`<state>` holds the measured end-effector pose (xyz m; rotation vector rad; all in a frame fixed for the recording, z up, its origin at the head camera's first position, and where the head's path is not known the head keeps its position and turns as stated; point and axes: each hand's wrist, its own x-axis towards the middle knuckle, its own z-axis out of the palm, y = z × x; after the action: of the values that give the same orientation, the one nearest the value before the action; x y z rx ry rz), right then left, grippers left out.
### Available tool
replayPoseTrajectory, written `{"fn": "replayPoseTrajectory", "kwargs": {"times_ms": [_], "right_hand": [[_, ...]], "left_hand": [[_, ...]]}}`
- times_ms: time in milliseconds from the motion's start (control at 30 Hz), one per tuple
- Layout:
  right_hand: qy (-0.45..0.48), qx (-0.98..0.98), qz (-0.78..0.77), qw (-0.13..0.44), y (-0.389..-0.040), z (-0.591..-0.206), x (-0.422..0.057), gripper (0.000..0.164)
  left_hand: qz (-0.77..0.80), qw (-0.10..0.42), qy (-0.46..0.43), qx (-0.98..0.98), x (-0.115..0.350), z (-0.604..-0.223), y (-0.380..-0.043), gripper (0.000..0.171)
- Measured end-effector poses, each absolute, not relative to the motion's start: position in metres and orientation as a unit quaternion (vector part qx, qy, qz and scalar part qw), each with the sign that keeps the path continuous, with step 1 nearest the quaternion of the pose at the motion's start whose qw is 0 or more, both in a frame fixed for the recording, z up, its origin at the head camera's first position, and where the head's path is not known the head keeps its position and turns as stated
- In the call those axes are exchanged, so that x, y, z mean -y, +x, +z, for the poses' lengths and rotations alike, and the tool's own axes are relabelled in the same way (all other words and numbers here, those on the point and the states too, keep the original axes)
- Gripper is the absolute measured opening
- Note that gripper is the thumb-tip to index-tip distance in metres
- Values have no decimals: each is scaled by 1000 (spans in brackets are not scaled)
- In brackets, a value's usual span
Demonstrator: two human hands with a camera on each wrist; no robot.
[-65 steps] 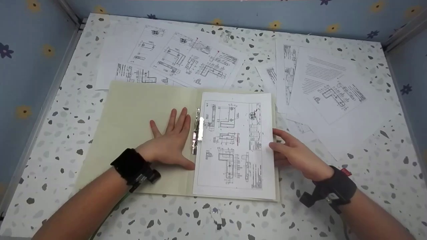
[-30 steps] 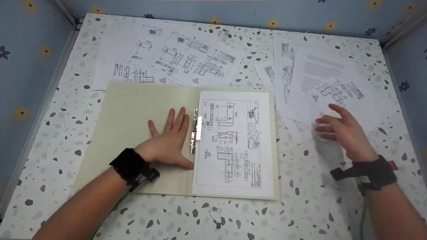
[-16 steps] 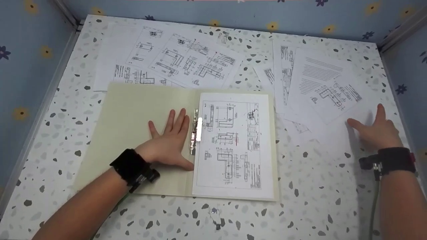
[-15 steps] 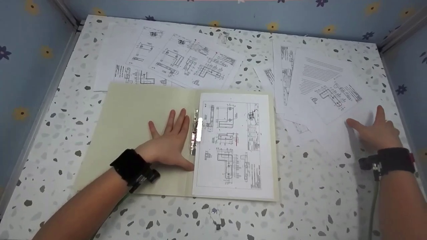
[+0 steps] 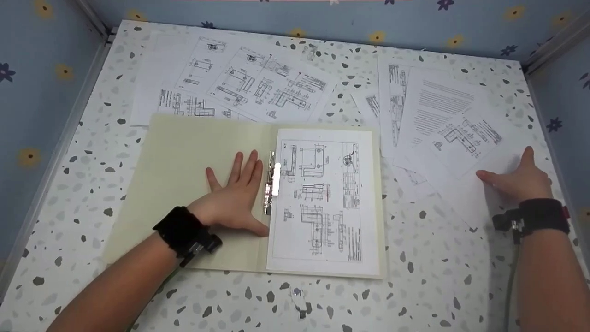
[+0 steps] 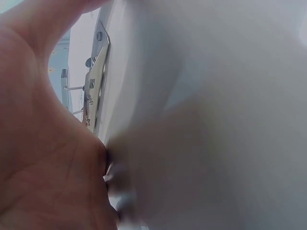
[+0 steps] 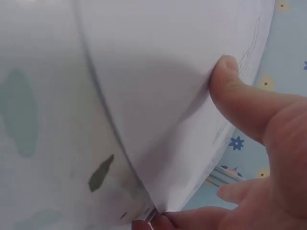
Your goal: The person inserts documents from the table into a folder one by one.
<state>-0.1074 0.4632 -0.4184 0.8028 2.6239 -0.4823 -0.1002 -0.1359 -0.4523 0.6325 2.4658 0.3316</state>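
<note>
In the head view, my left hand (image 5: 230, 200) lies flat with spread fingers on the inside of the left cover of an open pale-green file folder (image 5: 184, 152). Its thumb reaches to the metal clip (image 5: 273, 182) at the spine. A printed technical drawing (image 5: 336, 193) lies on the folder's right side. Over at the right, my right hand (image 5: 521, 180) grips the edge of a loose sheet of paper (image 5: 442, 115) with text and a drawing. In the right wrist view, the thumb presses on the sheet (image 7: 144, 96) while fingertips meet its lower corner.
Several overlapping drawing sheets (image 5: 272, 83) lie behind the folder at the left. Other sheets (image 5: 394, 106) are under and beside the gripped one. A small clear and dark item (image 5: 300, 304) sits near the front of the speckled table (image 5: 428, 276). Flowered walls (image 5: 322, 16) enclose the table.
My right hand has left the right edge of the folder and moved right to the loose sheets. The top sheet there has since shifted slightly toward me. The left hand stays in place.
</note>
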Motion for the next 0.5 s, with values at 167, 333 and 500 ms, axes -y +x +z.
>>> {"fn": "replayPoseTrajectory", "kwargs": {"times_ms": [167,333,500], "right_hand": [[312,-912,-196,180,-112,-414,-464,137],[333,-897,-217,196,-118,-408,-459,142],[339,-886,-229,218,-119,-402,-457,142]], "left_hand": [[124,282,238,-921,135,-452,-101,150],[119,283,234,-922,135,-453,-101,151],[115,279,233,-925,134,-456,-102,152]]}}
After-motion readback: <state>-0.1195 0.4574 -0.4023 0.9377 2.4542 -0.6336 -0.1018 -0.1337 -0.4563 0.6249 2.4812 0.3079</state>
